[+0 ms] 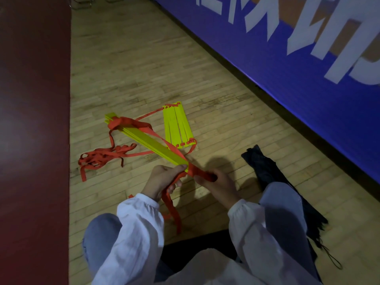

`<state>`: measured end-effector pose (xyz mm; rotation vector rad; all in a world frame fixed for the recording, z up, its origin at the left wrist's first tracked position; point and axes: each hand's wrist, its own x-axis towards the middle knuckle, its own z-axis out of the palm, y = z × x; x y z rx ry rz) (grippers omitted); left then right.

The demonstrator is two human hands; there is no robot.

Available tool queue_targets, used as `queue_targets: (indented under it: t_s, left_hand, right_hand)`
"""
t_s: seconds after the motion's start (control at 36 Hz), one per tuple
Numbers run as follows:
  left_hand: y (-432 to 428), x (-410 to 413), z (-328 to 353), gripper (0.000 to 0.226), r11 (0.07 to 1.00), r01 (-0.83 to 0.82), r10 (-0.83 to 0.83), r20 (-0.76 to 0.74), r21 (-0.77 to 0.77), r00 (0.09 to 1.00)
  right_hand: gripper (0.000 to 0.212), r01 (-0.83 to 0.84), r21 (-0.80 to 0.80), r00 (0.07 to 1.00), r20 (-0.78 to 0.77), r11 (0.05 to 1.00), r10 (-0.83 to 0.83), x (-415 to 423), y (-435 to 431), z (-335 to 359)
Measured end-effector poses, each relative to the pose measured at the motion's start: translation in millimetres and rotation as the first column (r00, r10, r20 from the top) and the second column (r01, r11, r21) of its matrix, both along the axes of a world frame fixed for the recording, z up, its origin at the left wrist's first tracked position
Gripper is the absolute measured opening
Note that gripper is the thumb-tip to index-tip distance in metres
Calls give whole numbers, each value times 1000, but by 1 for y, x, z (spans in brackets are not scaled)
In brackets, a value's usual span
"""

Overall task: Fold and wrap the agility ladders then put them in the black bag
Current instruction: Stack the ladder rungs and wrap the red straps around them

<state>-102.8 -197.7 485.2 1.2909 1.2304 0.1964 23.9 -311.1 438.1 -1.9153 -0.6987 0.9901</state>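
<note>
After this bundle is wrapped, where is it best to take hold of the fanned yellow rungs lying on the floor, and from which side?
The fanned yellow rungs lie flat, lengthwise toward you. Probably grip their near end, where red strap links them, coming from above on your side and squeezing them sideways into a stack.

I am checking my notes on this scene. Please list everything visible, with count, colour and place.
stacked rungs: one bundle, yellow, floor centre, near end held
spread rungs: one group, yellow, flat on floor beyond the bundle
straps: several, red, around the bundle and loose on floor, left
black bag: one, on floor, right
floor: light wood
panel: one, blue with white letters, upper right
red surface: one, dark, left edge
left hand: grips the stacked rungs' near end
right hand: grips the straps
</note>
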Motion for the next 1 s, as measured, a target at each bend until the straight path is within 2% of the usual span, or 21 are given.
queue_targets:
  t_s: [0.11, 0.28, 0.44, 0.56, 0.67, 0.69, 0.78, 0.81, 0.92, 1.0]
  left_hand:
    - [-2, 2, -3, 47, 999, -36, 35, 20, 19, 999]
    - [-3, 6, -10, 46, 996, -78, 74, 100, 43, 992]
    - [-2, 1, -15, 47, 996, -38, 26, 153, 81, 988]
    - [0, -6, -18, 48, 995, 12, -30, 183, 95, 983]
    - [-2, -12, -16, 48, 988, 114, -137, 244, 107, 960]
    - [-3, -13, -15, 47, 986, 130, -153, 259, 102, 954]
    - [-5, -15, -11, 45, 981, 169, -189, 279, 94, 941]
    - [-5, -15, -11, 45, 979, 181, -199, 279, 90, 939]
    - [-1, -17, -9, 43, 975, 215, -224, 262, 64, 939]
    - [2, -17, -4, 38, 965, 254, -262, 195, 67, 945]
  right_hand:
    - [30, 13, 6, 1000, 5, 1000, -13, -1, 0, 1]
    - [39, 32, 14, 999, -2, 999, -32, -1, 1, -1]
    - [48, -70, 33, 994, -84, 997, 73, 10, 1, -4]
    - [31, -151, 42, 967, -200, 988, 156, 21, -4, 1]
    - [21, -226, -12, 946, -239, 974, 217, 24, -6, 2]
    - [23, -243, -25, 940, -252, 970, 229, 24, -6, 1]
    - [52, -265, -40, 915, -325, 963, 239, 23, -8, 1]
    - [56, -267, -42, 909, -342, 963, 237, 22, -9, 1]
    - [34, -215, -14, 912, -360, 977, 196, 19, -9, -2]
    - [17, -177, 3, 925, -341, 984, 167, 18, -9, -1]
